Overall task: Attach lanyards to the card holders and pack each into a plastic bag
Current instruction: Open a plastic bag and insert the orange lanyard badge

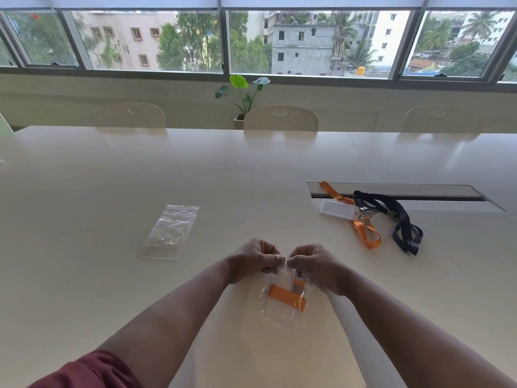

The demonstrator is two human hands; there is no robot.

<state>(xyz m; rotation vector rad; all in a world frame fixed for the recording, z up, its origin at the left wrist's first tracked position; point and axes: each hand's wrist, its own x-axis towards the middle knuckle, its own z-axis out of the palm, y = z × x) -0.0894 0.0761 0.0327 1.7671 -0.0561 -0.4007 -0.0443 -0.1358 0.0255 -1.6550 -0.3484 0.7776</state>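
Pinching the top edge of a plastic bag (pixel 282 306) at lower centre, I see left hand (pixel 253 260) and right hand (pixel 314 266) curled tight, orange lanyard (pixel 286 296) folded inside, spare bags (pixel 170 232) at centre left.

Wide cream worktop (pixel 195 169), glossy with daylight. Three perforated cream chairs (pixel 280 119) behind it, a potted plant (pixel 243 93), long windows (pixel 251 40) showing buildings and trees.

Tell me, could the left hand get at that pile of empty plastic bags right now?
Probably not at once. Nothing lies on the table between the left hand and the empty bags, but that hand and the right hand are both pinching the top of the filled bag.
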